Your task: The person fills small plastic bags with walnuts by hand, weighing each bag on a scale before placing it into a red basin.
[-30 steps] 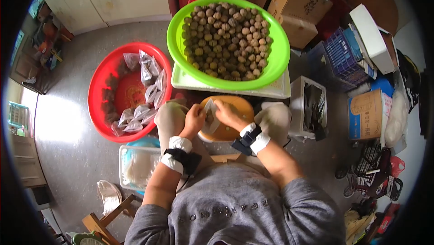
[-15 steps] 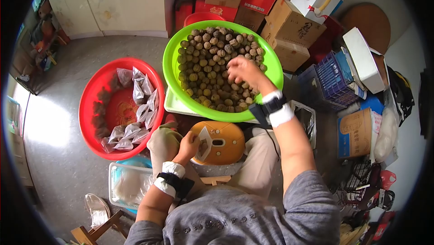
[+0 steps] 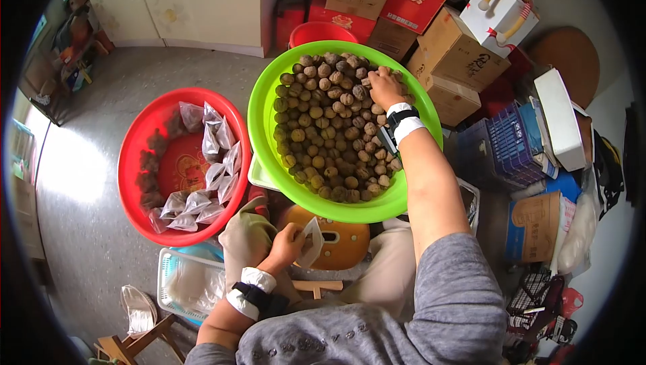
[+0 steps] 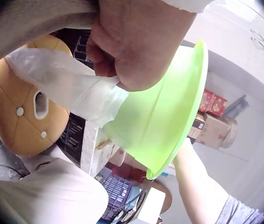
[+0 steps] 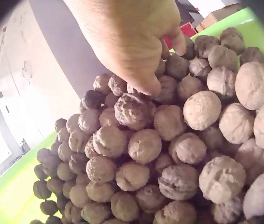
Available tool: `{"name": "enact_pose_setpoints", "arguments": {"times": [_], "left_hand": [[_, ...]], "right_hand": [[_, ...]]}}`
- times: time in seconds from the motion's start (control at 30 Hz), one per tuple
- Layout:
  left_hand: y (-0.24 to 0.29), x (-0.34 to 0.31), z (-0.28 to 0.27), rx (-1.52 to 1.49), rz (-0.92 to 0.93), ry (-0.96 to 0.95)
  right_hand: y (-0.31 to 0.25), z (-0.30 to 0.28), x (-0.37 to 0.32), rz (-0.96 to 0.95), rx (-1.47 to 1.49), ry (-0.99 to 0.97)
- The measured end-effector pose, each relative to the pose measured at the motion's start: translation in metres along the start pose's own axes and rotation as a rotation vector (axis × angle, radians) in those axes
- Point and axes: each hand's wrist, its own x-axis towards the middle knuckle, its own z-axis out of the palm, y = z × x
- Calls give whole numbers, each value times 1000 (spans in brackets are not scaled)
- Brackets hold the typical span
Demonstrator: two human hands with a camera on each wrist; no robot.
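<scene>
My left hand [image 3: 288, 242] pinches a clear plastic bag [image 4: 71, 84] at its edge, holding it over the orange padded stool [image 4: 15, 112]. In the left wrist view the bag hangs off to one side of the fingers, its film translucent and creased. My right hand [image 3: 385, 87] reaches into the walnuts [image 5: 141, 144] heaped in the green basin [image 3: 269, 173], near its far right rim. In the right wrist view the thumb and bent fingers are down among the nuts; I cannot tell whether they grip one.
A red basin [image 3: 128, 163] with several filled plastic bags [image 3: 222, 139] stands left of the green one. A white basket [image 3: 176, 304] of plastic bags sits near the left leg. Cardboard boxes [image 3: 464, 55] are stacked behind, and a blue crate [image 3: 508, 143] stands at the right.
My right hand has gone from the plastic bag by the stool up to the walnuts, then farther toward the basin's far right side. The left hand keeps hold of the bag near the stool.
</scene>
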Motion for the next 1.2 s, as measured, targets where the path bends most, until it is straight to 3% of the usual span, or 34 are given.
{"name": "enact_pose_setpoints", "arguments": {"times": [0.17,0.27,0.37,0.4,0.43,0.47,0.53,0.57,0.7,0.8,0.93,1.0,1.07,1.13,1.2], "left_hand": [[8,-1,-1,-42,-41,-24],[1,1,1,32,43,10],[12,-2,1,-121,-95,7],[11,-3,2,-103,-58,21],[6,-2,3,-85,-20,36],[0,-1,4,-67,18,50],[-2,-2,6,-37,38,67],[2,-3,5,-42,34,69],[-9,-1,6,5,70,105],[-20,1,8,29,252,175],[-22,-3,3,-10,176,146],[-12,-11,-1,-104,94,104],[-19,-10,-2,-27,135,126],[-20,-9,-3,36,158,136],[-26,-8,-2,28,194,149]], "right_hand": [[5,20,5,-52,25,137],[9,22,2,-36,132,208],[9,7,-8,94,296,74],[9,4,-13,116,373,47],[4,-11,-19,259,601,-129],[7,1,-27,240,782,-31],[-8,-29,-57,412,1705,-279],[-11,-38,-70,383,1975,-397],[-36,-67,-132,314,2296,-500],[-65,-84,-177,416,2361,-579],[-111,-98,-238,322,2226,-785],[-131,-92,-260,251,1956,-949],[-147,-74,-274,186,1733,-1009],[-160,-51,-289,120,1624,-884],[-168,-31,-295,0,1172,-688]]}}
